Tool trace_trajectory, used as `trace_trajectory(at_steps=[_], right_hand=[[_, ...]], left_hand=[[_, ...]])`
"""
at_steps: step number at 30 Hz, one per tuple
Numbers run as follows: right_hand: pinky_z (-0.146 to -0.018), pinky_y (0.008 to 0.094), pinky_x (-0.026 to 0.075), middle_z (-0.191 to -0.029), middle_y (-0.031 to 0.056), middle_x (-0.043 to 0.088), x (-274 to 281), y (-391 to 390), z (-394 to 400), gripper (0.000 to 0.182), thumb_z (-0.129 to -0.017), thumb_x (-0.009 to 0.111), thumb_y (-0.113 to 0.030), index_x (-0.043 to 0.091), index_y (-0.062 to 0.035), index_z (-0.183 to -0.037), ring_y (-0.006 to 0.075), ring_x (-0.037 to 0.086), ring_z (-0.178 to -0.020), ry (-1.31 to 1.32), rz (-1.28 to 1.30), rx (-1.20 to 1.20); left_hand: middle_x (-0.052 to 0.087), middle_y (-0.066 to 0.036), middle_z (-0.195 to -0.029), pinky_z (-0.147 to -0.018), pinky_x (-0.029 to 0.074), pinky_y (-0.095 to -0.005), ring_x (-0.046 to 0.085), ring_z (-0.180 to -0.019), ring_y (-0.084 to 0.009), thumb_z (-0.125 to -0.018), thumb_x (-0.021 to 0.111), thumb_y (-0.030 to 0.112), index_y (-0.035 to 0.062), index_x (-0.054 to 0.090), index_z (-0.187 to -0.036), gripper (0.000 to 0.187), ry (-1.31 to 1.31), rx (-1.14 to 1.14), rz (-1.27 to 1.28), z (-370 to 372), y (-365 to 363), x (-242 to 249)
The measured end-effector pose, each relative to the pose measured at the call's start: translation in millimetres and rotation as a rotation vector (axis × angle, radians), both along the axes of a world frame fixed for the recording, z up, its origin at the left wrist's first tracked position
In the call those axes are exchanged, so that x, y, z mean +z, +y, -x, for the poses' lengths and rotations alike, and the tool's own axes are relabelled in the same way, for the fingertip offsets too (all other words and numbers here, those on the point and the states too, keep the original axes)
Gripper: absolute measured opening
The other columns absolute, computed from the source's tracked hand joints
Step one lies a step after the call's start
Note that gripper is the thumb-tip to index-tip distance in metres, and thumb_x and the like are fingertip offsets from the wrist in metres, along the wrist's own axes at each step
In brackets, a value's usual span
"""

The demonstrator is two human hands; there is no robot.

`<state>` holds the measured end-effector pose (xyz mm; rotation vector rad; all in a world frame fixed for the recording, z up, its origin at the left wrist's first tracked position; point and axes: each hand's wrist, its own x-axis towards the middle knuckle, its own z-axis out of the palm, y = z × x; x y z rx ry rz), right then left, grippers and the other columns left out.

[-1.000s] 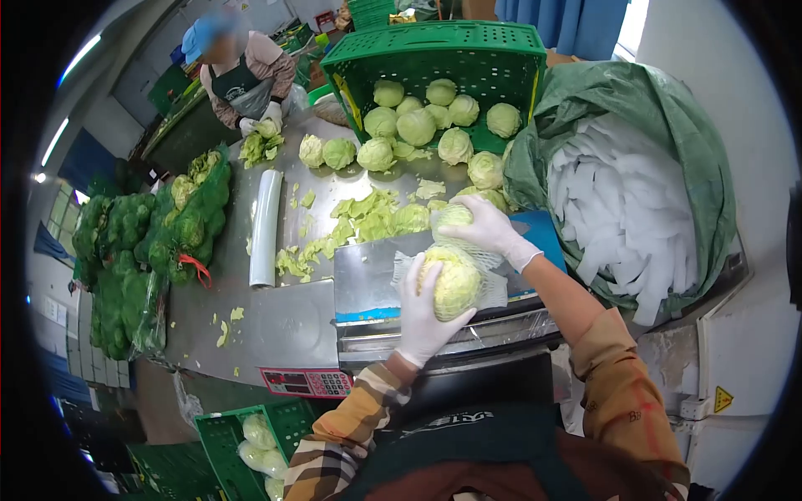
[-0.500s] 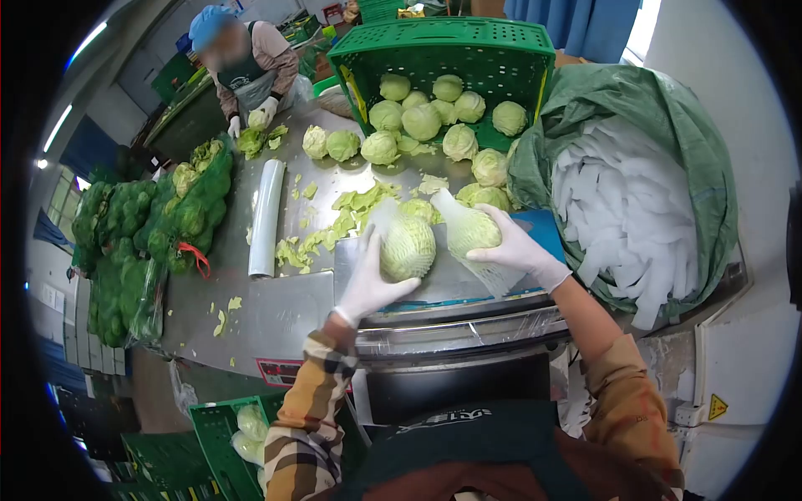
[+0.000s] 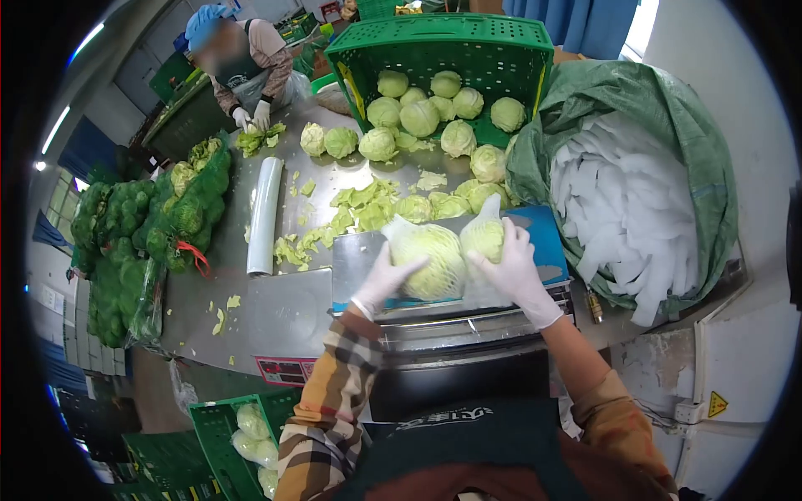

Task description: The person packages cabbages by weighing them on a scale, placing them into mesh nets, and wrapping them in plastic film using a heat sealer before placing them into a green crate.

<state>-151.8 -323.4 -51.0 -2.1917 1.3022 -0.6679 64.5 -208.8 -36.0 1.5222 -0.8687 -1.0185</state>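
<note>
Two pale green cabbages in white foam net sleeves sit side by side over the wrapping machine's blue and metal top [image 3: 547,242]. My left hand [image 3: 384,280], in a white glove, grips the larger netted cabbage [image 3: 434,260] from its left side, with the thumb across its front. Around the right side of the smaller netted cabbage [image 3: 483,238] my gloved right hand [image 3: 516,271] is closed. Loose net ends stick up at the top of both cabbages, which appear to touch.
Bare cabbages [image 3: 419,118] lie in and before a tipped green crate [image 3: 443,32]. A green sack [image 3: 710,150] of white foam nets [image 3: 626,192] stands right. Left are a film roll [image 3: 266,217], loose leaves [image 3: 359,204] and bagged cabbages [image 3: 188,217]. A co-worker [image 3: 251,63] trims leaves at back left.
My left hand and its cabbage have moved right, bringing the two cabbages together. The right cabbage has turned more upright, and my right hand has shifted slightly toward me.
</note>
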Motion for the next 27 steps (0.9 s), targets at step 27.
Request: trace_trajectory(at_steps=[27], right_hand=[[-0.109,0.0426,0.033,-0.134,0.029,0.041,-4,-15,1,0.099,-0.076,0.075,-0.048,0.026,-0.0018,-0.147,0.0406,0.04,-0.129,-0.223,-0.544,0.085]], left_hand=[[0.055,-0.013,-0.127,-0.1,0.042,-0.0309,0.053,-0.116,-0.0181,-0.088,0.07,0.029,-0.0009,0.041,-0.137,0.064,0.087,0.066,0.056,-10,5,-18]])
